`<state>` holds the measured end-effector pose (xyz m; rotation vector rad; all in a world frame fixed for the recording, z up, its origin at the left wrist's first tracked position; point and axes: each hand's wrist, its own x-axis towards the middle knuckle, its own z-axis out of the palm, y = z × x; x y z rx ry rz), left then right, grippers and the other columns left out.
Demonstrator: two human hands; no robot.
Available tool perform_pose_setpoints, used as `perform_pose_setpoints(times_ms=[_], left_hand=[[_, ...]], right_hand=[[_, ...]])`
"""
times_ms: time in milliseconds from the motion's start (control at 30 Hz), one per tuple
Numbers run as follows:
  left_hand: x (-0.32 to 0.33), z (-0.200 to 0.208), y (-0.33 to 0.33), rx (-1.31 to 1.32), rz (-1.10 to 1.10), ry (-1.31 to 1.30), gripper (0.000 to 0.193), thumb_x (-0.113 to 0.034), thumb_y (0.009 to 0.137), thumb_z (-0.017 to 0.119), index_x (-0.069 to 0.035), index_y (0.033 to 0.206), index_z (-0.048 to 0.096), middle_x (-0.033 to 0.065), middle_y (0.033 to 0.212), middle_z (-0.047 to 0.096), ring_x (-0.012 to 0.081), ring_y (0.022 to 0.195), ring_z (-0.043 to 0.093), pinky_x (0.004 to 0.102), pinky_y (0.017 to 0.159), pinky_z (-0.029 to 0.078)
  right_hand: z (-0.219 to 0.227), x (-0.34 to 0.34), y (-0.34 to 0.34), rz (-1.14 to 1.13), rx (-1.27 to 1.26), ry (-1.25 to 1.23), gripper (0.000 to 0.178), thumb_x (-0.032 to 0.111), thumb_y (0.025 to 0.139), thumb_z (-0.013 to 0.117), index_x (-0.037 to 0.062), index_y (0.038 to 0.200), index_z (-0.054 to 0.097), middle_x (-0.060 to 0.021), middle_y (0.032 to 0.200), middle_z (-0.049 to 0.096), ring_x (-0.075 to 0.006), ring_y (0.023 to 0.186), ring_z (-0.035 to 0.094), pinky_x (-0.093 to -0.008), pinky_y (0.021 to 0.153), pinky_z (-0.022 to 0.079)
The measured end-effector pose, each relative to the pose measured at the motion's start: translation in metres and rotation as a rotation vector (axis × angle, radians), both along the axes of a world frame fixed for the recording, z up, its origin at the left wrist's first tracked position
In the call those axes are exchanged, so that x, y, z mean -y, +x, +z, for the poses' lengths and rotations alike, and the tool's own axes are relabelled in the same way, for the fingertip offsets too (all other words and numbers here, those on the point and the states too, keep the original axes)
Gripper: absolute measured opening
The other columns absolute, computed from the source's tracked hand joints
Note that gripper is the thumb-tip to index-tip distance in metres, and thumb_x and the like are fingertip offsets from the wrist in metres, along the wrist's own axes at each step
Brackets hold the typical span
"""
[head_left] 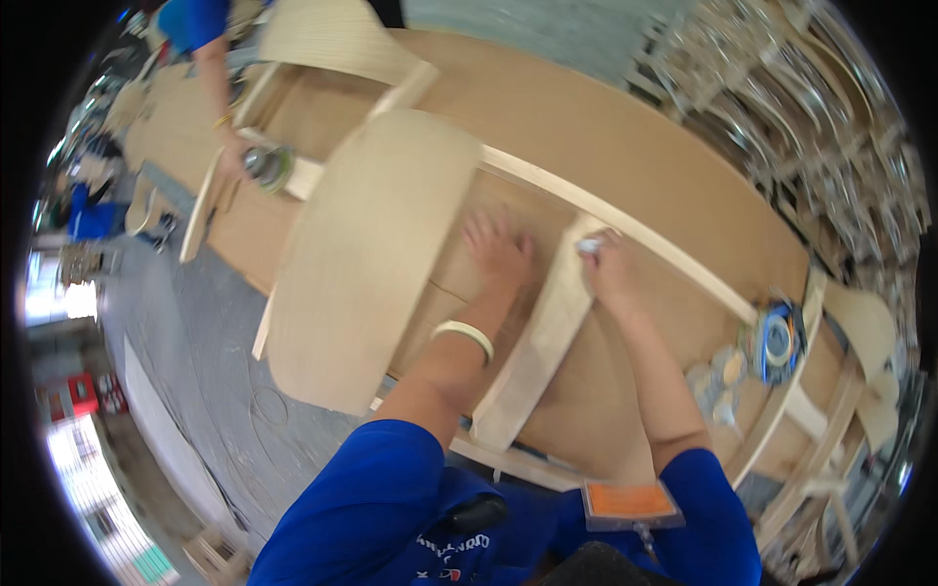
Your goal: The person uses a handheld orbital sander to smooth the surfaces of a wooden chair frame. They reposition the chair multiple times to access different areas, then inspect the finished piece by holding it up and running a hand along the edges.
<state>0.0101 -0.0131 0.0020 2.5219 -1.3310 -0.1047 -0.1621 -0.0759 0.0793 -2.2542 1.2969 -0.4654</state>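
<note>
A pale wooden chair frame lies on its side before me, with a broad curved panel at its left. A wide crossbar runs through its middle, and a long thin rail along its far side. My left hand is between the panel and the crossbar, fingers spread and slightly blurred; whether it touches the brown cardboard beneath I cannot tell. At the crossbar's far end, my right hand is closed on a small white piece, pressed near the joint with the rail.
A blue power sander and several round sanding discs lie at the right. Another person's hand holds a sander at another chair, far left. Stacked chair parts stand at the far right.
</note>
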Motion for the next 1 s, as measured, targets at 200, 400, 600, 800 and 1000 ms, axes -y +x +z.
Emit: perform_pose_setpoints(times_ms=[200,400,600,800,1000], left_hand=[[-0.004,0.000,-0.002,0.004,-0.052,0.024,0.071,-0.046,0.089,0.052,-0.008,0.146,0.033,0.0273,0.152,0.018,0.0441,0.140,0.015,0.0529,0.114,0.014],[-0.006,0.008,-0.001,0.003,-0.037,-0.028,0.069,-0.045,0.087,0.053,-0.006,0.142,0.040,0.0284,0.149,0.023,0.0447,0.139,0.019,0.0523,0.114,0.014],[-0.006,0.004,0.001,-0.019,-0.012,-0.012,0.070,-0.046,0.087,0.054,-0.010,0.145,0.035,0.0248,0.151,0.021,0.0426,0.141,0.016,0.0536,0.114,0.012],[-0.007,-0.001,-0.001,-0.058,-0.011,-0.004,0.071,-0.046,0.087,0.054,-0.010,0.145,0.034,0.0241,0.153,0.016,0.0419,0.142,0.011,0.0539,0.114,0.010],[-0.006,-0.003,0.001,-0.048,-0.007,0.061,0.074,-0.051,0.087,0.052,-0.012,0.148,0.031,0.0236,0.155,0.014,0.0406,0.144,0.009,0.0530,0.115,0.008]], right_hand=[[0.003,-0.039,-0.036,0.020,-0.046,0.163,0.013,0.011,0.078,0.066,0.0046,0.089,0.064,-0.0152,0.096,0.062,-0.0356,0.089,0.061,-0.0434,0.077,0.049],[0.006,0.026,-0.005,-0.063,-0.133,-0.026,0.019,0.016,0.082,0.062,0.0000,0.091,0.063,-0.0196,0.102,0.061,-0.0392,0.093,0.059,-0.0469,0.080,0.049],[0.010,0.012,0.007,-0.116,-0.063,0.063,0.021,0.015,0.080,0.064,-0.0017,0.093,0.063,-0.0192,0.104,0.061,-0.0391,0.094,0.059,-0.0454,0.082,0.049],[0.003,0.007,0.006,-0.110,-0.026,-0.004,0.019,0.012,0.079,0.064,-0.0012,0.092,0.063,-0.0181,0.103,0.062,-0.0387,0.095,0.059,-0.0449,0.082,0.049],[-0.006,0.008,0.010,-0.171,-0.041,0.003,0.018,0.014,0.079,0.065,0.0009,0.090,0.063,-0.0199,0.101,0.063,-0.0385,0.093,0.060,-0.0467,0.080,0.049]])
